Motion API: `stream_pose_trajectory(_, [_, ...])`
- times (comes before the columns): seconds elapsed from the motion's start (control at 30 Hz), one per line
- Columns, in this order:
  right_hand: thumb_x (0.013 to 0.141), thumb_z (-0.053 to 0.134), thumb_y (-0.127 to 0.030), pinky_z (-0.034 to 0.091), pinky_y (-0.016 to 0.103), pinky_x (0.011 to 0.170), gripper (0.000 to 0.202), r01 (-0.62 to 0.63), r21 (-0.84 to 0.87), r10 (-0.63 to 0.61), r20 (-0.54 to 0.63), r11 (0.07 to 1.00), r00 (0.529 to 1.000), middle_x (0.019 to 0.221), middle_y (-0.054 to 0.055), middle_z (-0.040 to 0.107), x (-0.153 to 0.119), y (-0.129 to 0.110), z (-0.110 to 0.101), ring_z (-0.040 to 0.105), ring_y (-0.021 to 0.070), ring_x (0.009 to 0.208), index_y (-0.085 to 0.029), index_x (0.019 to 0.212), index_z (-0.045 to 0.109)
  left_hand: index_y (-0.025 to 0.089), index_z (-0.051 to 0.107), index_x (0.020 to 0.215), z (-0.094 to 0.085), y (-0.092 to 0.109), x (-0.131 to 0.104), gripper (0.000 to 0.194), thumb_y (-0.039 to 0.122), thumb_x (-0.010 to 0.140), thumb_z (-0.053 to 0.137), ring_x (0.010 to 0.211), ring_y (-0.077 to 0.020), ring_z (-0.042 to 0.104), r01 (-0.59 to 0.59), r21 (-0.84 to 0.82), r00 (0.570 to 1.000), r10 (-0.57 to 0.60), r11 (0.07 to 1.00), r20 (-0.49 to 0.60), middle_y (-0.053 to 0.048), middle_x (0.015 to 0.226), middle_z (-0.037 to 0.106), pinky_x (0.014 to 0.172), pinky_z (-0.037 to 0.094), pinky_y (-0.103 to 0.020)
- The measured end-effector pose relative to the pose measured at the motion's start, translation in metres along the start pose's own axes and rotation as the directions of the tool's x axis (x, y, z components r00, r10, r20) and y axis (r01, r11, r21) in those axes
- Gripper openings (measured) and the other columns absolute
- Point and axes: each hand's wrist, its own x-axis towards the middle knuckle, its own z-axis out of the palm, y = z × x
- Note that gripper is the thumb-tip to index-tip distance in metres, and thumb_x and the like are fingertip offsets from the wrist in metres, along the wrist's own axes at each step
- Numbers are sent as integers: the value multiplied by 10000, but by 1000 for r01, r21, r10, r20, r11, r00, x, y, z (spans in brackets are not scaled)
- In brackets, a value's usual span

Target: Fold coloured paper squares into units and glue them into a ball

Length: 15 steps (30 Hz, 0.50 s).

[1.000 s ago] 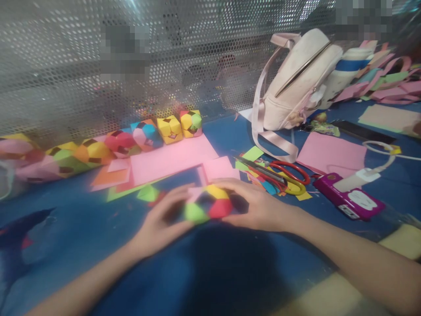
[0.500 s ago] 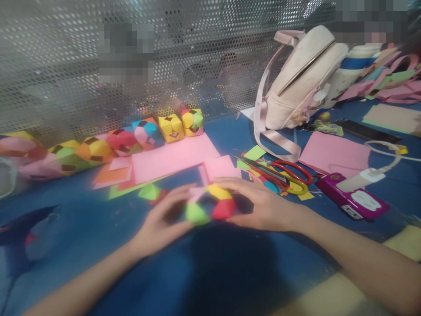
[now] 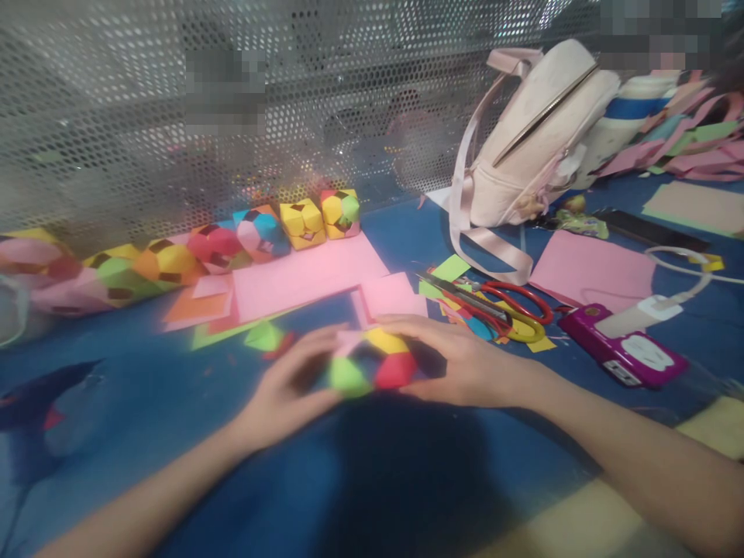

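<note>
Between my two hands is a folded-paper ball (image 3: 396,370) with green, pink, yellow and red faces and a dark gap in its middle. My left hand (image 3: 294,380) grips its left side, thumb low and fingers curled over the top. On the other side my right hand (image 3: 459,360) is closed around the yellow and red faces. The ball is slightly blurred, and some fingertips are hidden behind it. Just left of my left hand lies a small green folded-paper piece (image 3: 264,337) with a red bit beside it.
Finished-looking paper balls (image 3: 218,246) line the mesh screen (image 3: 145,155). Pink paper sheets (image 3: 308,275) lie before them. Scissors (image 3: 520,314) rest on paper scraps, near a purple power bank (image 3: 625,349). A pale backpack (image 3: 532,139) stands behind. A dark blue glue gun (image 3: 35,411) is at left.
My hands and the paper ball hold almost the same place and pose. The view has shifted very slightly.
</note>
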Motion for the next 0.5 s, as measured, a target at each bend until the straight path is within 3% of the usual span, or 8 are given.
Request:
stream_pose_trajectory(0.27, [725, 679, -288, 410, 384, 1022, 593, -121, 107, 119, 27, 987, 993, 1311, 88, 517, 2, -4, -1, 487, 228, 1212, -193, 1272, 472, 225, 577, 1146, 3, 1, 2, 376, 214, 776, 648, 1262, -300, 425, 76, -42, 997, -76, 996, -5, -132, 1340, 472, 1029, 368, -478])
stream_pose_trajectory(0.5, [714, 687, -246, 432, 381, 1001, 596, -151, 188, 146, 39, 971, 988, 1305, 90, 520, 4, -4, 0, 513, 230, 1186, -185, 1267, 474, 236, 579, 1126, 6, 1, 4, 345, 215, 786, 637, 1266, -281, 421, 127, -102, 992, -129, 987, -9, -110, 1326, 484, 1039, 365, -456])
